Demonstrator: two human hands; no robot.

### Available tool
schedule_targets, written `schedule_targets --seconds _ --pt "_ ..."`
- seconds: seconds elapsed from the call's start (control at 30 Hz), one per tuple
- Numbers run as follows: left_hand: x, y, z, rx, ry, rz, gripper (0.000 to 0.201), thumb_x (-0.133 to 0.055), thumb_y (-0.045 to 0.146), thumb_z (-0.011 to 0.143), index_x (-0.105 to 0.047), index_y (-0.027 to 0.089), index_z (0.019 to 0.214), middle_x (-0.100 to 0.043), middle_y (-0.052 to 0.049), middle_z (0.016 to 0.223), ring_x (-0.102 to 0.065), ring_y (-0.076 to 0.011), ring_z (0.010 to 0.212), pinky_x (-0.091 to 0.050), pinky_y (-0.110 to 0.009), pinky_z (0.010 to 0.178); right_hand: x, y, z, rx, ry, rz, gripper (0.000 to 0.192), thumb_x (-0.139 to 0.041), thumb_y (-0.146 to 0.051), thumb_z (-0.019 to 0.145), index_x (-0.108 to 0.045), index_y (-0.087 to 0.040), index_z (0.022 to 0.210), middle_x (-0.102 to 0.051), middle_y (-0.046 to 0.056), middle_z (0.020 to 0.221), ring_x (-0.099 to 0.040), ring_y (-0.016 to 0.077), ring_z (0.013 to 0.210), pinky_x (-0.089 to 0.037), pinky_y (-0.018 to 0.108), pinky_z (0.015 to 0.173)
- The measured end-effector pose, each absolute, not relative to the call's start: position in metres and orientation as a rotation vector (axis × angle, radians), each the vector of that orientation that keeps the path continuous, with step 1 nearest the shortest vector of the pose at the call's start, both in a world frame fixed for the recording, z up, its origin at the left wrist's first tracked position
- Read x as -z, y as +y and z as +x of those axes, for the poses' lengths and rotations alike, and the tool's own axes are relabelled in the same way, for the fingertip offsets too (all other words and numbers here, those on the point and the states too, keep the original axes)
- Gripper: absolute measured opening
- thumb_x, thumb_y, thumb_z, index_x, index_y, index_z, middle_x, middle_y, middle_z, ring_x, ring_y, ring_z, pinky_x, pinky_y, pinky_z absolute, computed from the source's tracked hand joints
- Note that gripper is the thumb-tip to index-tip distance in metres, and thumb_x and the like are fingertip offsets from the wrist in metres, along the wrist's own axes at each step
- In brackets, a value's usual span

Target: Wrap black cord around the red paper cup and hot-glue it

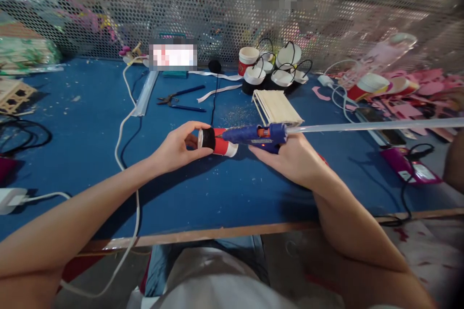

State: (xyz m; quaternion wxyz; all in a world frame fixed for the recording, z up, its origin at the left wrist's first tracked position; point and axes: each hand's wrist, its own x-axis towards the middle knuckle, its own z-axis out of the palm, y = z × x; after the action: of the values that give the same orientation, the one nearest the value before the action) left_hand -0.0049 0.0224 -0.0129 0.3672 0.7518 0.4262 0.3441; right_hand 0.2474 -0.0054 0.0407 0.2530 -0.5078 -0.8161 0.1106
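Two hands meet over the middle of the blue worktop [90,145], and the work between them is a glue job. The left hand [177,147] is curled around a small paper cup [217,141] lying on its side — red wall, white rim, a black band near its end — with thumb and fingers closed on that end. The right hand [290,157] is wrapped around the handle of a blue glue gun [257,134], its nozzle resting on the cup's side, a long clear glue stick [373,126] trailing out behind.

To do this well, I'd judge the cup should be held still and turned slowly under the nozzle, with fingertips kept clear of the hot tip (the left thumb sits fairly near it), and the trigger squeezed gently so the bead stays thin.

Further back stand more cups [275,70] with black loop handles, a stack of wooden sticks [277,106] and pliers [177,97].
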Motion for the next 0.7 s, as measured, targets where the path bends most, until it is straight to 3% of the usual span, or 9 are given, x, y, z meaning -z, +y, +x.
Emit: schedule_targets --seconds 0.47,0.7 --pt "0.0120 0.0214 -0.0041 -0.898 1.115 1.972 0.051 -0.071 0.033 0.069 -0.051 0.017 0.113 -0.062 -0.007 0.098 -0.062 -0.0126 0.067 -0.053 -0.028 0.063 -0.0418 -0.0078 0.2513 -0.259 -2.328 -1.338 0.026 -0.053 -0.033 0.080 -0.052 -0.023 0.055 -0.049 -0.001 0.044 -0.044 0.0138 0.042 -0.032 0.030 0.047" --pt "0.0156 0.0207 -0.0046 -0.927 1.023 2.043 0.049 -0.070 0.030 0.072 -0.051 0.018 0.116 -0.058 -0.009 0.110 -0.063 -0.0142 0.076 -0.056 -0.030 0.067 -0.0424 -0.0061 0.2520 -0.222 -2.288 -1.310 0.031 -0.054 -0.034 0.081 -0.048 -0.024 0.052 -0.050 0.000 0.044 -0.050 0.0160 0.048 -0.035 0.031 0.050"
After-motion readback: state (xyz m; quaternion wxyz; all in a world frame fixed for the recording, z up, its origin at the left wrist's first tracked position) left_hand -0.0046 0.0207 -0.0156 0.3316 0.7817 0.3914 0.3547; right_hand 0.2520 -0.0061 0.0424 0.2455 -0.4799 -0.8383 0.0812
